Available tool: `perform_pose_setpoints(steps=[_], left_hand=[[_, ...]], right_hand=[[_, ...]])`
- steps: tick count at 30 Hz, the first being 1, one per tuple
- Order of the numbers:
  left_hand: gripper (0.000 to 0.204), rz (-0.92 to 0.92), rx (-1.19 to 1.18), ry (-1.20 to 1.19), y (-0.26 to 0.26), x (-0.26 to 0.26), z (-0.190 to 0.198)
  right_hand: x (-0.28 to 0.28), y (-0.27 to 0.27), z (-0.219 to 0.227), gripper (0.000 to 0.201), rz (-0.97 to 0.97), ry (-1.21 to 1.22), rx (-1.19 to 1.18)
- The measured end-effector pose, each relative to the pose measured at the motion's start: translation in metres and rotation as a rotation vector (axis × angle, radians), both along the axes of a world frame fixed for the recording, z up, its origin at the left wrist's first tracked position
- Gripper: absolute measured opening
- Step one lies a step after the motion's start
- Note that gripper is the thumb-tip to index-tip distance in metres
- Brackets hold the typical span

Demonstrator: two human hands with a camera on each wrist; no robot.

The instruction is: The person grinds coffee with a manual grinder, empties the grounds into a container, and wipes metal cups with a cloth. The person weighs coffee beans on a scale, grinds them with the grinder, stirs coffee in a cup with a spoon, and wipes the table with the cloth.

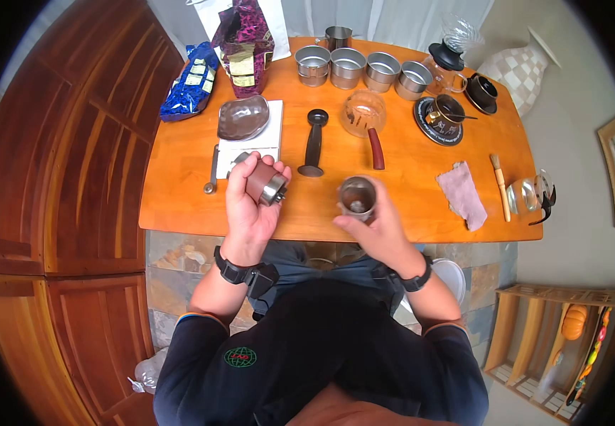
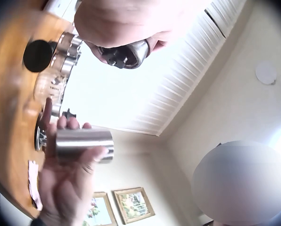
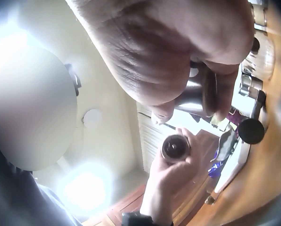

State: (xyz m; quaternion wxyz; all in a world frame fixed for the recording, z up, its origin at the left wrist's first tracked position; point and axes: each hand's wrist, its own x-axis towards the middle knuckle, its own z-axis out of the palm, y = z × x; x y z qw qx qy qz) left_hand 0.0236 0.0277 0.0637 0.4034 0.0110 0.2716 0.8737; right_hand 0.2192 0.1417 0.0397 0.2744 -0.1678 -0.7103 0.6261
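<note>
My left hand [image 1: 250, 213] grips the body of a hand coffee grinder [image 1: 263, 183], which has a brown sleeve and steel ends. Its lower end, with a black burr piece [image 2: 116, 58], is uncovered and tilts toward the right. My right hand [image 1: 387, 226] holds a steel grinder cup [image 1: 357, 199] apart from it, its mouth facing up toward the head camera. In the left wrist view, fingers and thumb wrap the cup's smooth side. The grinder's crank handle [image 1: 213, 170] lies on the table left of a white scale [image 1: 273, 131] bearing a dark dish [image 1: 243, 118].
A black tamper-like tool [image 1: 313, 145] and a clear pot with a red handle [image 1: 376, 149] stand mid-table. Several steel cups [image 1: 348, 67], coffee bags [image 1: 247, 60] and a glass dripper [image 1: 460, 32] line the back. At right lie a pink cloth [image 1: 462, 195], a brush [image 1: 500, 188] and a glass vessel [image 1: 524, 195].
</note>
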Motion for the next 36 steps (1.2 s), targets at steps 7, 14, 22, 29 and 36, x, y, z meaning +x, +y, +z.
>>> perform_pose_setpoints(steps=[7, 14, 22, 29, 36], left_hand=[[0.017, 0.103, -0.036, 0.298, -0.019, -0.016, -0.013], [0.021, 0.231, -0.239, 0.602, -0.029, -0.023, -0.024], [0.022, 0.315, -0.405, 0.71, -0.037, -0.023, -0.037], [0.022, 0.363, -0.465, 0.777, -0.04, -0.021, -0.05], [0.024, 0.336, -0.413, 0.714, -0.049, -0.021, -0.052]], right_hand=[[0.02, 0.038, 0.022, 0.06, -0.112, 0.074, -0.006], [0.03, 0.088, 0.04, 0.047, -0.204, -0.025, 0.03], [0.004, 0.154, 0.066, 0.047, -0.255, -0.267, 0.419], [-0.035, 0.179, 0.065, 0.057, -0.227, -0.577, 0.728], [-0.059, 0.19, 0.063, 0.051, -0.185, -0.679, 1.151]])
